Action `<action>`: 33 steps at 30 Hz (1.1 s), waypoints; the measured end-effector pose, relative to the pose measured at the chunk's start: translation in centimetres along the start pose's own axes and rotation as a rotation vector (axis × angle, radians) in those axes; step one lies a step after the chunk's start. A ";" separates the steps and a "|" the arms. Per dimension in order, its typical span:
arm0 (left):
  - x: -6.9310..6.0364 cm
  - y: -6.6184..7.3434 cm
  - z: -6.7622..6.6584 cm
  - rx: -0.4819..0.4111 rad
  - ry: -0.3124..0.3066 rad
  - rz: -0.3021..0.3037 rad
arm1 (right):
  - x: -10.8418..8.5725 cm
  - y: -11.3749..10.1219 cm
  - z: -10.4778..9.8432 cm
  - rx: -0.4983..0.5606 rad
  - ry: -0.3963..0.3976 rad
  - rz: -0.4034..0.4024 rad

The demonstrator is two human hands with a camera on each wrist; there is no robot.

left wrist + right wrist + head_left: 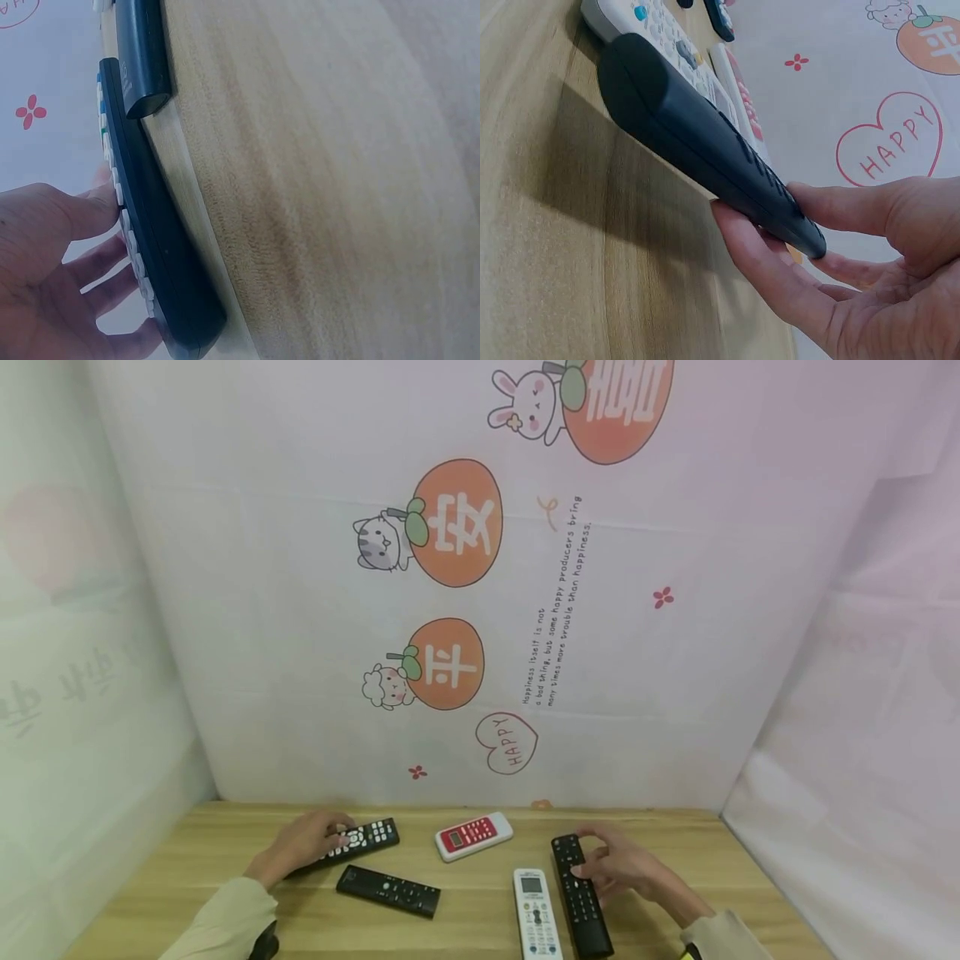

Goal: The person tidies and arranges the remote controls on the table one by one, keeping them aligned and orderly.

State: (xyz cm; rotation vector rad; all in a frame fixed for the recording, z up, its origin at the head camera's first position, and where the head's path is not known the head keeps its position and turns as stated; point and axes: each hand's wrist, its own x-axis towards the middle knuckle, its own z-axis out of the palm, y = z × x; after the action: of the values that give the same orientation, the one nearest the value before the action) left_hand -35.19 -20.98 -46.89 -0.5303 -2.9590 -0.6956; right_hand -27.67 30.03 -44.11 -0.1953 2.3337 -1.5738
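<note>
At the table's left, my left hand [300,845] holds a black remote control with white buttons [378,833]. In the left wrist view the thumb lies on the button face of this remote [161,240], and the other fingers are partly hidden behind it. On the right, my right hand [624,865] grips a long black remote control [583,906] between thumb and fingers. The right wrist view shows this remote [705,142] tilted, its near end raised off the wood above a shadow, with fingertips under it.
Between the hands lie a smaller black remote [388,891], a white remote with a red face [474,837] and a white remote with a screen [536,914], close beside the right-hand one. A printed white cloth [615,718] stands behind the wooden table [465,935], with cloth at both sides.
</note>
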 end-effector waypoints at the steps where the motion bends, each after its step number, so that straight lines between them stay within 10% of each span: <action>1: 0.0 0.0 0.0 -0.002 0.001 -0.002 | -0.1 0.0 0.0 0.003 -0.012 0.000; 18: -0.1 -0.3 0.5 -0.024 -0.014 0.016 | -1.2 1.6 0.1 0.037 -0.095 0.045; 33: 0.0 -0.5 0.1 -0.052 -0.025 0.026 | -1.0 0.5 1.4 -0.161 0.068 0.116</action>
State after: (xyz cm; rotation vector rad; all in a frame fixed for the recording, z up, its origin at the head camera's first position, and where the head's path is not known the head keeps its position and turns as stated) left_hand -35.35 -21.38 -47.16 -0.5834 -2.9584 -0.7704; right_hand -26.24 29.28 -44.90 -0.0423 2.4773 -1.3595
